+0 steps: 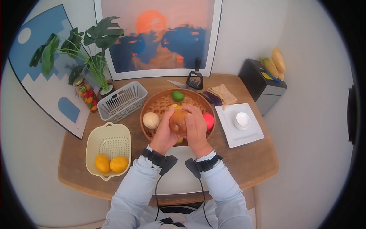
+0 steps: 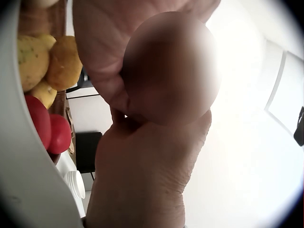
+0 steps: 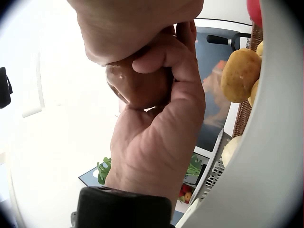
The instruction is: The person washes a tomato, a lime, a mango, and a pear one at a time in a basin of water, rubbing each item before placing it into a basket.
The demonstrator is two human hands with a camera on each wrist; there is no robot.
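Both hands hold a glossy brown round thing (image 1: pixel 178 122) above the wicker basket (image 1: pixel 146 103); its exact kind I cannot tell. My left hand (image 1: pixel 164 134) cups it from the left, and my right hand (image 1: pixel 195 128) grips its right side with bent fingers. In the right wrist view, the left hand (image 3: pixel 156 142) curls its thumb and fingers round the brown thing (image 3: pixel 142 85). It is a dark blur in the left wrist view. Around the hands the basket carries a green fruit (image 1: pixel 177 95), a pale round one (image 1: pixel 151 120), red ones (image 1: pixel 208 121) and potatoes (image 3: pixel 241 75).
A cream colander (image 1: pixel 89 149) with two yellow fruits stands at left, a grey basket (image 1: pixel 122 101) behind it. White plate (image 1: pixel 249 141) and bowls (image 1: pixel 242 121) lie right. A knife (image 1: pixel 177 83), a black-handled tool (image 1: pixel 195 78) and a cloth (image 1: pixel 223 93) lie at the back.
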